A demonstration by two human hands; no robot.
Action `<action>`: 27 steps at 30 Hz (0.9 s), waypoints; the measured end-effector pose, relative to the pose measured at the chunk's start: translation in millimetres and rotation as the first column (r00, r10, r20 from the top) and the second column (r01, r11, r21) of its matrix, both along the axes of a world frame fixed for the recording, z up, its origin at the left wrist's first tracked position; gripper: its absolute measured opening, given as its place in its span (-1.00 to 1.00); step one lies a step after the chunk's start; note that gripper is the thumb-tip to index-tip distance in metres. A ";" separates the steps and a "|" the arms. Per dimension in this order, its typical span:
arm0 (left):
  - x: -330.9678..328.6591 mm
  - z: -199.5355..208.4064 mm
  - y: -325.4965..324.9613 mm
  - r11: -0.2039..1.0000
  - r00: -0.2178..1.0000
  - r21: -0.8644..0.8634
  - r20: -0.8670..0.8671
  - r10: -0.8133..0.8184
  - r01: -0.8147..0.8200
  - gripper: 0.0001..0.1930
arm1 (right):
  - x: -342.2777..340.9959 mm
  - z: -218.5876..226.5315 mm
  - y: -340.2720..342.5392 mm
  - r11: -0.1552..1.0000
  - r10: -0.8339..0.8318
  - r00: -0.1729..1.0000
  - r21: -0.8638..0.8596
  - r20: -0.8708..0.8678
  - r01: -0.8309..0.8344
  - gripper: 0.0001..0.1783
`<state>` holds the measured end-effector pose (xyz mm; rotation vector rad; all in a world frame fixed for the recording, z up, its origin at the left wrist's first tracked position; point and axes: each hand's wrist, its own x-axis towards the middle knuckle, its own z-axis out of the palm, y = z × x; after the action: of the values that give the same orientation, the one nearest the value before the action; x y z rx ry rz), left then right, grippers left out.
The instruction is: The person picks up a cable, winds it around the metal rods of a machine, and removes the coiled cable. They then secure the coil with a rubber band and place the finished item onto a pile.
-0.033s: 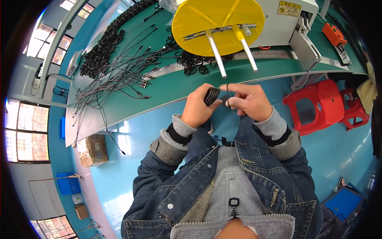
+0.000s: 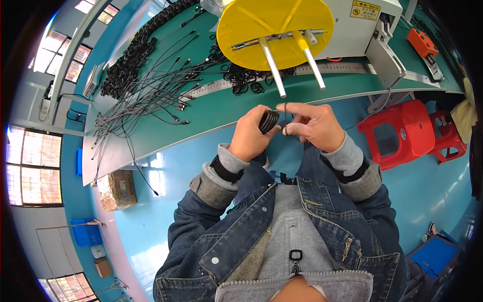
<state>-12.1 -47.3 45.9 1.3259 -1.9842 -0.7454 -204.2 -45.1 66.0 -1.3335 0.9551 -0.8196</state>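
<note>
My left hand (image 2: 251, 133) is closed around a small coil of black cable (image 2: 269, 122) in front of the table's near edge. Just to its right, my right hand (image 2: 318, 126) holds a thin black loop (image 2: 286, 111), which runs between its forefinger and thumb. That forefinger reaches toward the coil, and the fingertips of both hands are close together. Whether the loop touches the coil I cannot tell. Several small black loops (image 2: 244, 83) like it lie on the green table (image 2: 211, 113) beyond my hands.
A yellow disc with two pale rods (image 2: 274, 48) overhangs the table edge, joined to a white machine. Loose grey cables (image 2: 146, 103) spread at the left, beside a heap of black coils (image 2: 128, 65). A metal ruler (image 2: 342, 69) lies along the table. Red stools (image 2: 402, 133) stand right.
My right hand has shifted very slightly left, toward the coil, with the thin black loop. My left hand stays in place with the coil.
</note>
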 end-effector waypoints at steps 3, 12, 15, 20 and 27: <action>-2.3 -6.7 0.7 0.957 0.988 -0.286 0.152 -0.011 0.055 -0.62 | 4.5 6.0 -5.6 0.820 -0.094 0.936 -0.559 -0.341 -0.121 -0.48; -17.3 -11.2 1.6 0.892 0.899 -0.425 0.435 0.052 0.154 -0.69 | 16.2 -7.2 -8.1 0.731 -0.163 0.778 -0.604 -0.606 -0.317 -0.52; -23.5 -20.2 2.7 0.835 0.928 -0.544 0.349 0.133 0.085 -0.67 | 18.4 -12.7 -10.8 0.700 -0.135 0.709 -0.573 -0.693 -0.426 -0.60; -17.0 -35.7 1.4 0.829 0.944 -0.552 0.311 0.107 0.088 -0.56 | 30.9 -23.5 -1.3 0.790 -0.139 0.653 -0.482 -0.745 -0.380 -0.62; -0.6 -49.5 4.6 0.988 0.917 0.103 -0.395 -0.063 0.112 -0.52 | 38.6 -39.4 5.3 1.000 0.023 0.991 0.012 0.130 -0.025 -0.74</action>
<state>-12.7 -42.7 -3.6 1.0583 -1.7040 -1.0986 -165.6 -39.7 26.6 -1.2612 0.8394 -0.8695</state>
